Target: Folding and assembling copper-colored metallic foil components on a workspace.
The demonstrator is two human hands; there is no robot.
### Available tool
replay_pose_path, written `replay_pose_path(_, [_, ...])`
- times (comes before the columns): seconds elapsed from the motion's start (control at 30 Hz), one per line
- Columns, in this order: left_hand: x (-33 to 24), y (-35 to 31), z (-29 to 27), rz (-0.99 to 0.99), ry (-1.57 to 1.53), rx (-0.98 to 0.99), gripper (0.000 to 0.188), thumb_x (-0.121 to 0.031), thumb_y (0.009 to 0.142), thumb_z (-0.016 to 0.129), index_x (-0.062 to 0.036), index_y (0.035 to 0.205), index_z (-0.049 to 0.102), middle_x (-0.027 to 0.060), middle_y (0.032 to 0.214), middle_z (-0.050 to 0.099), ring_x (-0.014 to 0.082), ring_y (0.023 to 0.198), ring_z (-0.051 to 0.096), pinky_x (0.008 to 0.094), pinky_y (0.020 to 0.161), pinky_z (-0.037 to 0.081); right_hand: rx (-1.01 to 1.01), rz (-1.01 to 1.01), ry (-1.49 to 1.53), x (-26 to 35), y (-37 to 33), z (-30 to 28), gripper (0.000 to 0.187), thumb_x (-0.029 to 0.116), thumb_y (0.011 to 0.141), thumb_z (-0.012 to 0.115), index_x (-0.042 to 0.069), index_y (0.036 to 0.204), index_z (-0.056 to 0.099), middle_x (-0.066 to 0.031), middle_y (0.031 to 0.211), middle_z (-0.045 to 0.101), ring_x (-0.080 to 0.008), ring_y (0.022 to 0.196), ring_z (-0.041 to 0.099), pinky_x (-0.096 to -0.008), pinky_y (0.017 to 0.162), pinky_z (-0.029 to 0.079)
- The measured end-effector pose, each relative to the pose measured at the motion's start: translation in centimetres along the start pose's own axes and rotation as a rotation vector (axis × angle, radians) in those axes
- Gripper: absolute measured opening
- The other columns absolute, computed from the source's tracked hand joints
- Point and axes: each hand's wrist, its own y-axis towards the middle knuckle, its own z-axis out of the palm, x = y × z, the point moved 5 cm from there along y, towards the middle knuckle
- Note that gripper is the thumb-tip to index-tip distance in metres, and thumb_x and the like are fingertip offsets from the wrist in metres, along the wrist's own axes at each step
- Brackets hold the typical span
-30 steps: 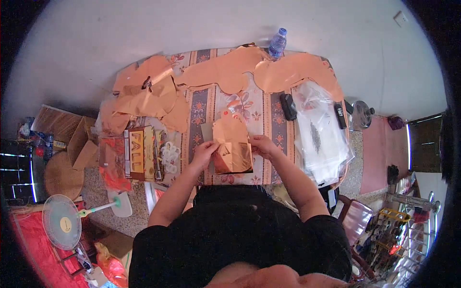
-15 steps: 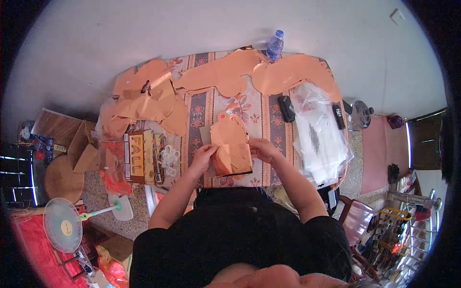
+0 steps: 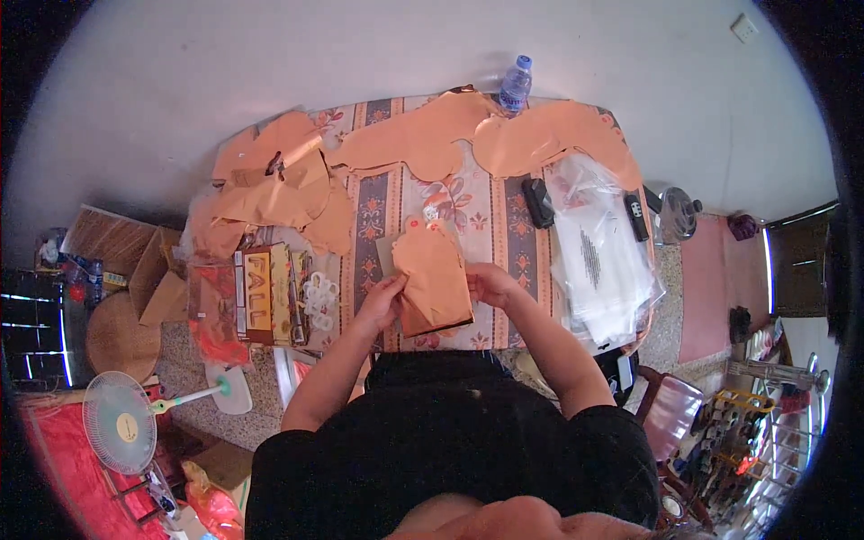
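Near the front edge of the table, a folded copper-coloured foil sheet (image 3: pixel 434 279) is between my hands. It has a scalloped top end with small red marks, and a greyish flat piece shows behind its upper left edge. My left hand (image 3: pixel 385 301) pinches the left side, thumb on top. At the right edge, my right hand (image 3: pixel 490 285) grips the sheet with bent fingers, partly hidden by it. Larger copper foil cut-outs (image 3: pixel 414 135) lie along the far side of the table, with more crumpled ones (image 3: pixel 274 193) piled at the left.
To the left lie flat printed packs (image 3: pixel 264 297) and white plastic rings (image 3: pixel 319 300). Clear plastic bags (image 3: pixel 598 261) cover the right side, beside a black object (image 3: pixel 537 203). A water bottle (image 3: pixel 515 85) stands at the far edge. A fan (image 3: pixel 120 423) is at lower left.
The foil sheet now lies smoother; the shiny crease across its lower half has gone. It has tilted slightly, and both hands have shifted only a little.
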Motion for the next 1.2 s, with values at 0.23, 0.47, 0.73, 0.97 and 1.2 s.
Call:
replay_pose_path(0.23, [0.5, 0.2, -1.7, 0.031, 0.106, -0.082, 0.017, -0.018, 0.092, 0.059, -0.0031, 0.098, 0.063, 0.0021, 0.091, 0.064, 0.0133, 0.084, 0.061, 0.0274, 0.079, 0.048, -0.098, 0.033, -0.258, 0.8, -0.8, 0.0, 0.021, 0.021, 0.089, 0.062, 0.001, 0.096, 0.063, -0.0087, 0.086, 0.068, -0.0169, 0.072, 0.067, -0.0304, 0.064, 0.056])
replay_pose_path(0.47, [-1.0, -0.4, -1.1, 0.241, 0.690, -0.176, 0.020, -0.022, 0.090, 0.062, -0.0023, 0.088, 0.065, -0.0001, 0.076, 0.062, 0.0080, 0.070, 0.056, 0.0232, 0.064, 0.045, -0.319, -0.098, -0.457, 0.5, -0.6, -0.4, 0.015, 0.018, 0.087, 0.064, 0.003, 0.083, 0.063, -0.0053, 0.074, 0.065, -0.0136, 0.060, 0.063, -0.0281, 0.055, 0.055])
replay_pose_path(0.73, [-3.2, -2.2, 2.1, 0.405, 1.005, -0.331, 0.024, -0.021, 0.085, 0.065, 0.0028, 0.086, 0.065, 0.0046, 0.072, 0.065, 0.0101, 0.066, 0.058, 0.0263, 0.060, 0.046, -0.468, -0.326, -1.060, 1.8, -0.7, 1.0, 0.018, 0.018, 0.085, 0.064, 0.001, 0.076, 0.064, -0.0045, 0.062, 0.062, -0.0112, 0.056, 0.061, -0.0260, 0.048, 0.049])
replay_pose_path(0.97, [-3.0, -2.2, 2.0, 0.388, 1.062, -0.327, 0.022, -0.019, 0.085, 0.065, 0.0031, 0.082, 0.064, 0.0053, 0.070, 0.064, 0.0102, 0.064, 0.057, 0.0269, 0.059, 0.045, -0.455, -0.213, -0.931, 2.6, -1.9, 2.1, 0.022, 0.022, 0.083, 0.066, 0.001, 0.078, 0.064, -0.0037, 0.061, 0.060, -0.0117, 0.051, 0.058, -0.0253, 0.044, 0.046])
replay_pose_path(1.2, [-2.7, -2.2, 1.6, 0.352, 0.986, -0.288, 0.021, -0.018, 0.084, 0.066, 0.0014, 0.078, 0.063, 0.0039, 0.065, 0.061, 0.0092, 0.059, 0.054, 0.0265, 0.056, 0.044, -0.347, -0.142, -0.615, 2.0, -0.6, 0.3, 0.021, 0.020, 0.086, 0.064, 0.001, 0.079, 0.062, -0.0053, 0.059, 0.059, -0.0142, 0.045, 0.058, -0.0272, 0.040, 0.045])
